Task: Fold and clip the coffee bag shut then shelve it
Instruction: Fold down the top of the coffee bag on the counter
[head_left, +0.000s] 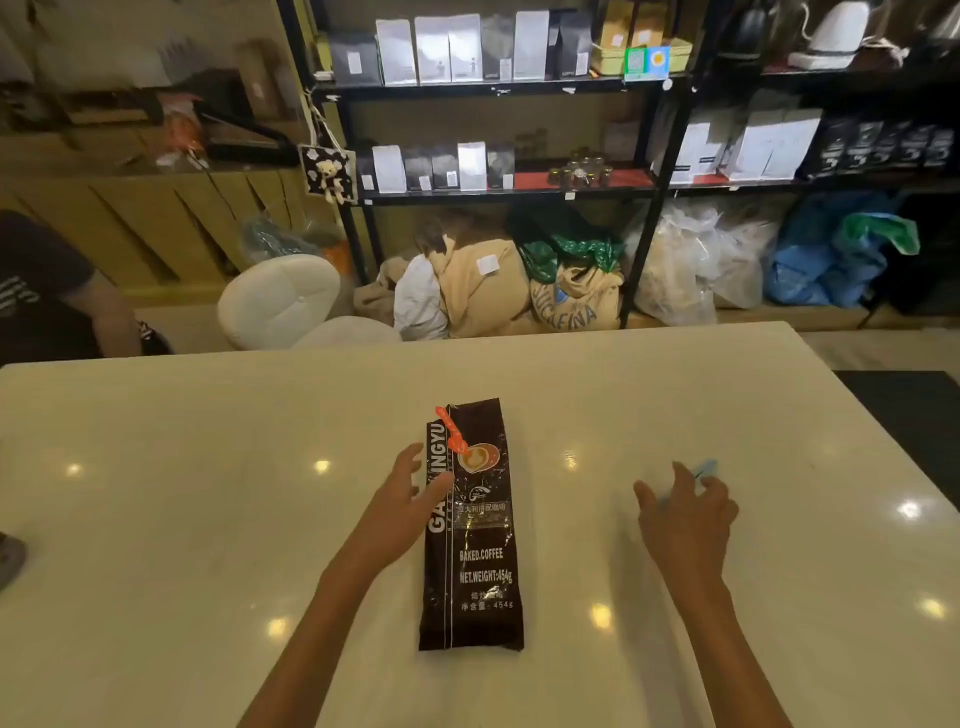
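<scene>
Both bare forearms entered from the bottom edge, nearest the camera, reaching over the glossy cream surface (208, 493). Between them lay the long dark-brown foil coffee bag (470, 525), flat on its back, its sealed bottom toward the person and its top pointing at the shelves. An orange plastic clip (451, 431) sat slantwise at the top left corner of the bag; whether it gripped the foil or merely rested there could not be told. The left hand (402, 499) was open with fingers spread, its fingertips touching the bag's left edge about the upper third. The right hand (685, 514) hovered well apart to the right, fingers loosely curled over a small pale-blue object (706, 467), too blurred to identify; no firm pinch was visible. Judging by the printed weight, the bag would feel moderately heavy, its foil slick and crinkly, the contents shifting. The flat empty top seemed the best place to hold and fold. Beyond the surface stood black metal shelves (498, 88) stocked with other bags.
</scene>
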